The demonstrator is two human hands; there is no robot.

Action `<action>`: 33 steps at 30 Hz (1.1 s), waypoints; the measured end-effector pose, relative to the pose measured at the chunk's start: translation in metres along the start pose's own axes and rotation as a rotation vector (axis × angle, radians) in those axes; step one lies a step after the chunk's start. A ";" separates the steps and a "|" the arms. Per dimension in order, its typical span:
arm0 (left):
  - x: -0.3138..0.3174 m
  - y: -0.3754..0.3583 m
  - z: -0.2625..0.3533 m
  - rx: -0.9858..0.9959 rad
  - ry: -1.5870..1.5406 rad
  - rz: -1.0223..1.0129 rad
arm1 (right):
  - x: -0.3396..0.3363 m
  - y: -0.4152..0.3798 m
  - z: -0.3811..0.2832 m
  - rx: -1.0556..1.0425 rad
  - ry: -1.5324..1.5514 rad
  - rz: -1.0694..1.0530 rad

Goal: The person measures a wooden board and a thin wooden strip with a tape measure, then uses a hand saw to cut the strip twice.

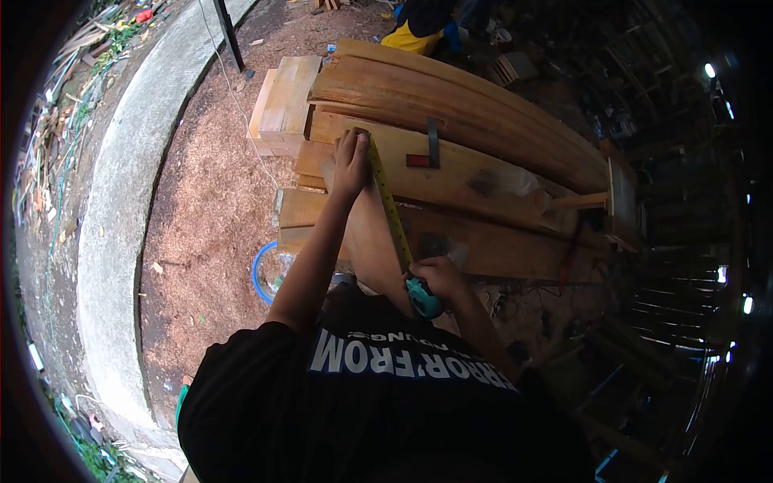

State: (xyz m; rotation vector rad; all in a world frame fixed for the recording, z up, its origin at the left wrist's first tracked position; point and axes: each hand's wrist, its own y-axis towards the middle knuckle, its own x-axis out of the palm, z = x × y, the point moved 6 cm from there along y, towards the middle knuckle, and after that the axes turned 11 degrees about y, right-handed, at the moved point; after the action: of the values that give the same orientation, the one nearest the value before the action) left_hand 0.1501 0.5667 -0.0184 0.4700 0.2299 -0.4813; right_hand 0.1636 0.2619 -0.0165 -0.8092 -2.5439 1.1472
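Note:
A narrow wooden board [372,241] lies in front of me, running away from my body across larger planks. Along its right edge stretches a yellow tape blade [386,198]. My left hand [351,165] is closed over the board's far end, with the blade's tip at its fingers. Near my body, my right hand [439,276] grips the teal tape measure [423,299] where the blade comes out. A try square [433,145] with a dark blade and a red-marked handle rests on a plank right of my left hand.
Long wide planks [451,88] are stacked beyond the board. Wooden blocks [288,97] stand at the stack's left end. A blue hoop-like rim [259,274] sits on ground covered in shavings. A concrete strip [121,209] runs along the left. Another person in yellow [412,40] is at the back.

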 end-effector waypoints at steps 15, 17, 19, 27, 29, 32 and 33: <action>0.005 0.001 -0.005 -0.063 -0.046 -0.020 | 0.006 -0.004 -0.001 0.020 0.050 -0.021; 0.007 0.002 -0.009 -0.074 -0.053 -0.026 | 0.006 -0.002 -0.001 0.038 0.067 -0.024; 0.017 0.003 -0.027 -0.105 -0.125 -0.063 | 0.005 0.000 0.004 0.060 0.103 -0.018; 0.015 0.013 -0.042 -0.224 -0.351 -0.067 | 0.007 0.008 -0.004 -0.026 -0.055 -0.004; 0.014 0.016 -0.035 -0.234 -0.382 -0.055 | 0.005 0.011 -0.001 -0.031 -0.080 -0.005; 0.014 0.020 -0.044 -0.259 -0.442 -0.024 | 0.003 0.004 0.002 0.021 0.025 0.021; 0.010 0.022 -0.051 -0.288 -0.432 0.019 | -0.003 0.000 0.001 -0.013 -0.076 0.067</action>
State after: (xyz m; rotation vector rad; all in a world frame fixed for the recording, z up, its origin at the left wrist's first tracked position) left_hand 0.1648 0.6050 -0.0577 0.0799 -0.1213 -0.5099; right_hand 0.1659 0.2595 -0.0174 -0.8758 -2.6069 1.2047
